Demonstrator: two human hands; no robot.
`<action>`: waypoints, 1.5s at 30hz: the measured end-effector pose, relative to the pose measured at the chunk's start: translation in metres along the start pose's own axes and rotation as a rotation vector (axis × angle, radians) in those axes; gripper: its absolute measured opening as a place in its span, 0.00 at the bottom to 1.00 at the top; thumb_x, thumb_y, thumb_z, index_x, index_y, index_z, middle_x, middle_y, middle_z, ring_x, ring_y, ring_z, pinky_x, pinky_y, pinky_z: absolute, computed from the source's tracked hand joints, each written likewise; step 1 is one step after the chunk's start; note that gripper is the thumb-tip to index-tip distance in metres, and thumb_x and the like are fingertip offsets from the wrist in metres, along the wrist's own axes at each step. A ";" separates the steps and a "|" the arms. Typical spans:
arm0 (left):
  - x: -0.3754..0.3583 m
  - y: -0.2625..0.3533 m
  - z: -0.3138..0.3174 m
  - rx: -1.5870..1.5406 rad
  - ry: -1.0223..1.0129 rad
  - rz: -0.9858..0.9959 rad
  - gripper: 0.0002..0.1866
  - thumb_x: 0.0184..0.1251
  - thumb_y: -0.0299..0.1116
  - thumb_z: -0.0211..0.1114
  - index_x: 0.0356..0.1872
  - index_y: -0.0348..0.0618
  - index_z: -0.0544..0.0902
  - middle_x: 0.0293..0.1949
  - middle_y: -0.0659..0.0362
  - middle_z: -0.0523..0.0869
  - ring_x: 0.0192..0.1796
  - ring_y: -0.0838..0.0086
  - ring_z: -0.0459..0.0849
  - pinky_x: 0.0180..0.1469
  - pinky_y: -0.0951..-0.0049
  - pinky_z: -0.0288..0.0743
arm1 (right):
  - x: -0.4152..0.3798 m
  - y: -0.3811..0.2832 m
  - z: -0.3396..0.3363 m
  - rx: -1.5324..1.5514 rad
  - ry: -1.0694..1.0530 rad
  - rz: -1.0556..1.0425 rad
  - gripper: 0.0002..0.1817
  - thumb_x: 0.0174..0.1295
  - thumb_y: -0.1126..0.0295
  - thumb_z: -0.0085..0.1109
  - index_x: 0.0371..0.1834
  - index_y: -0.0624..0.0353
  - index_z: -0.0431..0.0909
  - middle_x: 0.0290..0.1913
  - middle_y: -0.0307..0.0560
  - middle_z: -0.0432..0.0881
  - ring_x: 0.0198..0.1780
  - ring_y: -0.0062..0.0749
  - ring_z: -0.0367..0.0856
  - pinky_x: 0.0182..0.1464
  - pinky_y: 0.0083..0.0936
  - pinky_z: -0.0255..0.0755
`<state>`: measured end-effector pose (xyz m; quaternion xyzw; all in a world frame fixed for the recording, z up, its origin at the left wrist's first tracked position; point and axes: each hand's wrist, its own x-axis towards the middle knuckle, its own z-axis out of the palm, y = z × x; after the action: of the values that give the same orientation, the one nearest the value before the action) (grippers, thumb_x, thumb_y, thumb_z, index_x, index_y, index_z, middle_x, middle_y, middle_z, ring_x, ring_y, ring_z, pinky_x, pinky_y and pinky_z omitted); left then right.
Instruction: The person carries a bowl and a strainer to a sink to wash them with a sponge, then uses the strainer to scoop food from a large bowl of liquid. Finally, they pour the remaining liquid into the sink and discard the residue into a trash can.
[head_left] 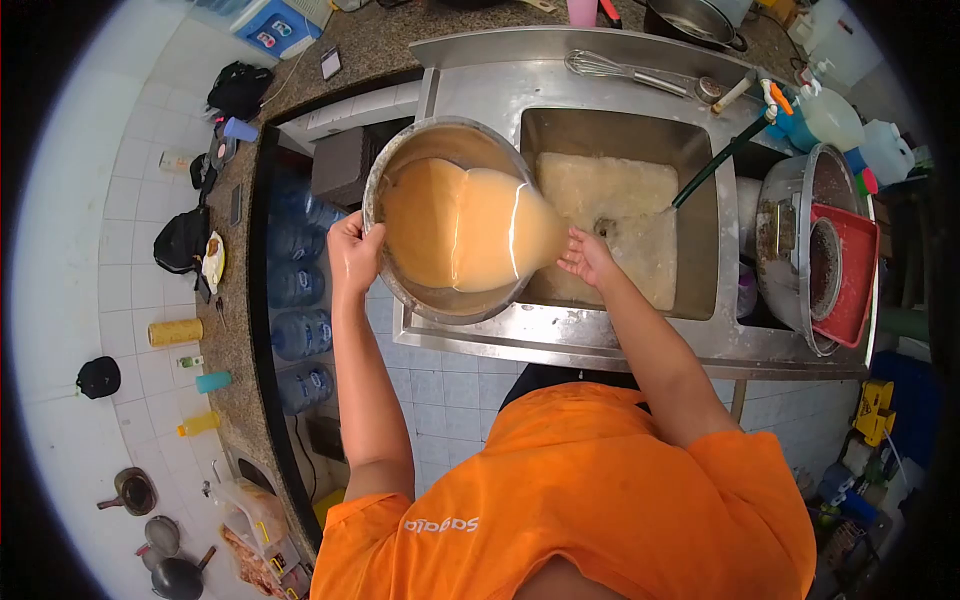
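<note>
A large round metal pot [400,145] is tilted to the right at the left edge of the steel sink [620,125]. Cloudy orange-tan liquid [430,225] fills much of it and runs over its right side toward the basin. My left hand [355,250] grips the pot's left rim, thumb on the inside. At the pouring side, my right hand [588,258] has its fingers stretched out at the edge of the stream. Whether it also touches the rim cannot be made out. Pale, murky liquid covers the sink's bottom around the drain [605,228].
A green hose [725,158] reaches into the sink from the tap. A whisk [625,72] lies on the back ledge. To the right stand a big metal basin [785,240] and a red tray [848,275]. Large water bottles [300,335] are under the left counter [245,400].
</note>
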<state>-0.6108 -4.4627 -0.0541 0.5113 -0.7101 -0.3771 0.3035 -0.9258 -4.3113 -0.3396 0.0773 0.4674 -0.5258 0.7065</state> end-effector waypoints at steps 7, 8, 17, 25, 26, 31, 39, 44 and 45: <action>-0.002 0.014 0.000 0.045 -0.017 -0.015 0.08 0.55 0.28 0.60 0.28 0.31 0.81 0.20 0.69 0.75 0.24 0.86 0.69 0.27 0.77 0.63 | 0.009 0.009 0.003 0.023 -0.019 0.018 0.14 0.77 0.56 0.45 0.56 0.49 0.73 0.48 0.42 0.81 0.50 0.35 0.78 0.55 0.41 0.73; -0.001 0.013 0.001 0.049 -0.021 -0.015 0.08 0.55 0.28 0.60 0.28 0.31 0.81 0.20 0.69 0.75 0.24 0.86 0.69 0.27 0.77 0.63 | 0.009 0.009 0.004 0.028 -0.019 0.020 0.14 0.77 0.56 0.45 0.56 0.49 0.73 0.48 0.42 0.81 0.50 0.35 0.78 0.55 0.41 0.73; 0.002 0.027 0.011 0.237 0.004 0.044 0.09 0.52 0.29 0.60 0.23 0.31 0.76 0.15 0.60 0.70 0.22 0.84 0.67 0.25 0.74 0.64 | -0.004 0.000 0.023 -0.012 -0.008 0.015 0.15 0.77 0.55 0.45 0.54 0.51 0.74 0.46 0.43 0.84 0.48 0.33 0.81 0.53 0.36 0.74; 0.002 0.044 0.021 0.307 0.000 0.085 0.10 0.51 0.30 0.60 0.22 0.30 0.76 0.14 0.57 0.71 0.19 0.82 0.68 0.25 0.73 0.65 | -0.014 -0.007 0.033 -0.020 -0.071 -0.003 0.14 0.78 0.56 0.42 0.53 0.49 0.75 0.49 0.42 0.84 0.51 0.31 0.81 0.56 0.34 0.71; 0.001 0.046 0.022 0.308 -0.002 0.085 0.10 0.51 0.30 0.60 0.22 0.30 0.76 0.14 0.57 0.71 0.19 0.82 0.68 0.25 0.73 0.65 | -0.013 -0.007 0.033 -0.018 -0.070 -0.003 0.14 0.78 0.56 0.42 0.53 0.49 0.75 0.49 0.42 0.84 0.51 0.31 0.81 0.56 0.34 0.71; 0.001 0.062 0.024 0.403 -0.011 0.133 0.10 0.51 0.29 0.61 0.22 0.28 0.76 0.13 0.54 0.71 0.18 0.81 0.69 0.24 0.73 0.66 | -0.004 -0.006 0.032 -0.055 -0.122 -0.014 0.17 0.78 0.56 0.42 0.59 0.51 0.73 0.54 0.41 0.83 0.55 0.33 0.79 0.59 0.38 0.69; 0.003 0.069 0.028 0.454 -0.062 0.160 0.11 0.51 0.29 0.62 0.23 0.29 0.74 0.15 0.60 0.64 0.21 0.83 0.63 0.24 0.73 0.61 | -0.008 -0.007 0.039 -0.035 -0.042 -0.018 0.11 0.77 0.59 0.44 0.50 0.49 0.75 0.49 0.41 0.84 0.50 0.32 0.81 0.56 0.34 0.72; -0.002 0.080 0.038 0.459 -0.045 0.192 0.13 0.49 0.29 0.63 0.19 0.27 0.71 0.13 0.49 0.64 0.17 0.78 0.62 0.22 0.69 0.63 | -0.002 0.000 0.035 -0.056 -0.081 0.011 0.17 0.77 0.58 0.46 0.60 0.54 0.71 0.50 0.43 0.82 0.52 0.33 0.80 0.56 0.37 0.73; -0.002 0.080 0.039 0.462 -0.055 0.210 0.13 0.49 0.28 0.63 0.19 0.27 0.71 0.13 0.48 0.64 0.17 0.77 0.62 0.22 0.68 0.63 | -0.001 0.002 0.034 -0.048 -0.089 0.019 0.17 0.77 0.58 0.45 0.60 0.54 0.72 0.50 0.43 0.82 0.52 0.34 0.80 0.57 0.37 0.72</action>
<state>-0.6817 -4.4367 -0.0072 0.4801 -0.8347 -0.1847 0.1968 -0.9046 -4.3306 -0.3203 0.0412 0.4472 -0.5105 0.7333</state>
